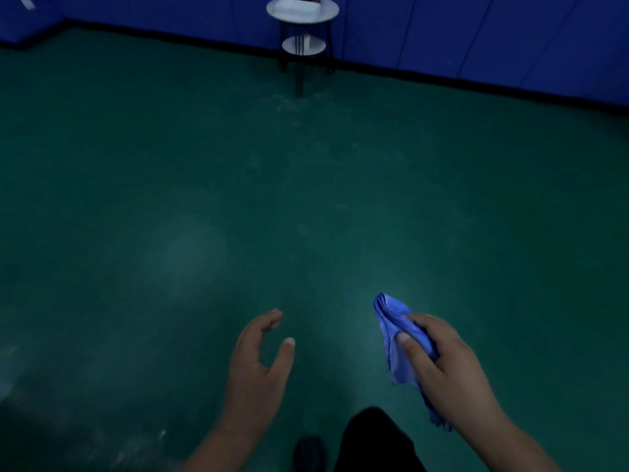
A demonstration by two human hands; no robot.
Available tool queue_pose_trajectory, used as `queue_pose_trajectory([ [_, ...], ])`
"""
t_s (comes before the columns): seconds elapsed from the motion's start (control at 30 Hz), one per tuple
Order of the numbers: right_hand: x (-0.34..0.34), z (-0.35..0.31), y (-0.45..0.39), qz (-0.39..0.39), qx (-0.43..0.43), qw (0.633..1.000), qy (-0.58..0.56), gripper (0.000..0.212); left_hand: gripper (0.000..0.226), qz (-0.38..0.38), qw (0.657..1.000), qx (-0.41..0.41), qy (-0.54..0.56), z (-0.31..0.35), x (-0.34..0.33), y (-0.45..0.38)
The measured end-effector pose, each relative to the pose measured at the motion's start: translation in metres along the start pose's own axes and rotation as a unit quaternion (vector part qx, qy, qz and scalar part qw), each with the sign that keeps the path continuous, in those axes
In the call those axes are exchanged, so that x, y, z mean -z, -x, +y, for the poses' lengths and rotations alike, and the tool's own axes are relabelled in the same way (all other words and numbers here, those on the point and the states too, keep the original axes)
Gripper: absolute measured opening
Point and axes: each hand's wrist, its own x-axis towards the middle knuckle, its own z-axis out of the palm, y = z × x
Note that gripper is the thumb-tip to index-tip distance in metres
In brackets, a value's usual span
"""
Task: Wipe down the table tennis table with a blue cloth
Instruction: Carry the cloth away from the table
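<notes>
Our right hand [446, 359] is curled around the cloth [396, 335], with the thumb pressing on top and the fingers tucked underneath. The cloth is blue and bunched up, and part of it pokes out above our fingers while a loose end hangs down below our wrist. Our left hand [258, 359] holds nothing; its fingers are bent a little and spread apart, off to the side of the cloth and not touching it. We think the cloth is soft and very light, so it will flop and fold any way we move it. It will not break and should not slip out if we keep it squeezed in the middle like this. To wipe well, we would likely need to open it up and lay our palm flat on it. Under our hands is the green floor [306, 199], and we can see our dark trouser leg [371, 441] and a shoe [309, 451] at the bottom. Far off by the blue wall [476, 35] stands a small round stand [303, 15]. We cannot see the table tennis table here at all.
</notes>
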Motion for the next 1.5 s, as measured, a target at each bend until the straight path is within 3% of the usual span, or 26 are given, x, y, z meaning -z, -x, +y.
queue_pose_trajectory([
  [0.13, -0.009, -0.019, -0.139, 0.005, 0.008, 1.000, 0.002, 0.021, 0.042, -0.015, 1.000, -0.012, -0.002, 0.010, -0.040, -0.134],
  [0.37, -0.039, -0.054, -0.398, -0.030, 0.029, 0.999, -0.012, 0.023, 0.045, 0.025, 0.999, 0.028, 0.012, 0.028, -0.103, -0.365],
  [0.57, -0.062, -0.116, -0.606, -0.088, 0.056, 0.995, -0.003, 0.021, 0.039, 0.064, 0.997, 0.049, -0.011, 0.061, -0.099, -0.552],
  [0.8, -0.145, -0.182, -0.856, -0.103, 0.066, 0.992, 0.006, 0.020, 0.045, 0.098, 0.994, 0.038, -0.003, 0.026, -0.096, -0.809],
  [0.97, -0.182, -0.246, -1.010, -0.068, 0.057, 0.996, -0.007, 0.029, 0.043, 0.057, 0.998, 0.030, -0.002, 0.026, -0.089, -0.999],
  [1.13, -0.186, -0.281, -1.148, -0.053, 0.014, 0.998, 0.010, 0.022, 0.035, 0.013, 1.000, 0.024, -0.011, 0.057, -0.096, -1.170],
  [1.5, -0.228, -0.317, -1.514, -0.013, -0.001, 0.999, -0.033, 0.022, 0.035, -0.030, 0.999, 0.014, -0.043, 0.084, -0.201, -1.535],
])
